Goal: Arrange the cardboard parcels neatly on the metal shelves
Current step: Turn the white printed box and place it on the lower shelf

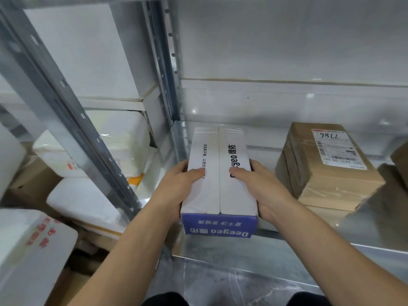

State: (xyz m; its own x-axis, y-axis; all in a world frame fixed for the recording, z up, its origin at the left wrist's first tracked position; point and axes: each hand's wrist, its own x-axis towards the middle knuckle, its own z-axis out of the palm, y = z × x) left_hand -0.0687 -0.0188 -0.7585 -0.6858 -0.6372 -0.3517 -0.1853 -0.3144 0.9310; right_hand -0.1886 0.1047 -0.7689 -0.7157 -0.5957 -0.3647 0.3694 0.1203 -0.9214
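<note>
Two hands on white parcel (218, 173): left hand (176, 186) + right hand (262, 186) clasp its sides, at shelf (364, 228) left end by upright. Brown parcel (326, 166) already placed to right. Job partway; more prob. left.

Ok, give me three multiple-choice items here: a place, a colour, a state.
1. The white box is: A on top of the brown parcel; B left of it; C right of it.
2. The box's near end is: A red; B green; C blue.
3. The box is gripped by: A left hand and right hand; B left hand only; C no hand.
Answers: 1 B, the parcel lies to its right on the shelf; 2 C, the end facing the camera is blue; 3 A, each hand wraps one side.
</note>
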